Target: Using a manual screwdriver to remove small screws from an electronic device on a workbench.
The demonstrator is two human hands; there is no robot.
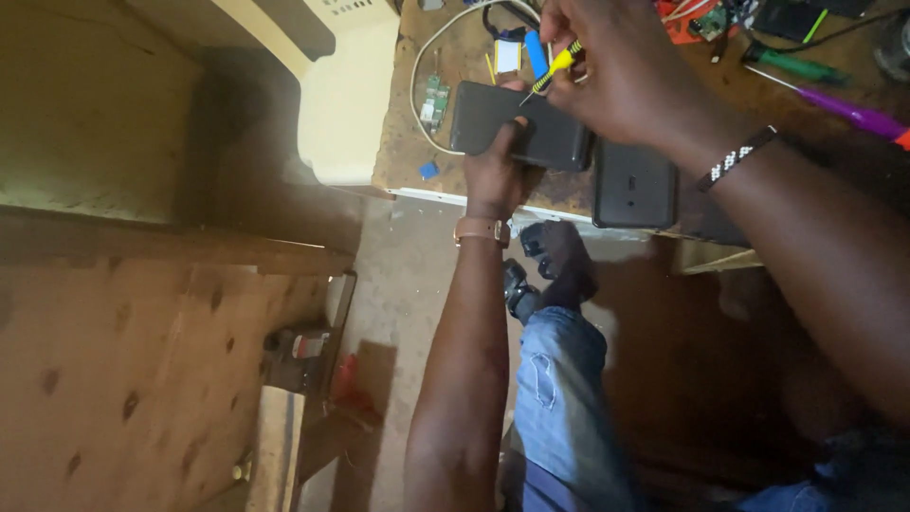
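Note:
My left hand grips a dark rectangular device, a phone or tablet lying face down on the worn wooden workbench, thumb pressed on its back. Held in my right hand is a small yellow-handled screwdriver, whose tip touches the top edge of the device. A beaded bracelet sits on my right wrist, and a brown strap on my left wrist.
A second dark device lies at the bench's front edge. A green screwdriver, a purple screwdriver, a small circuit board and a white cable are on the bench. A cream box stands left. My jeans leg and sandalled foot are below.

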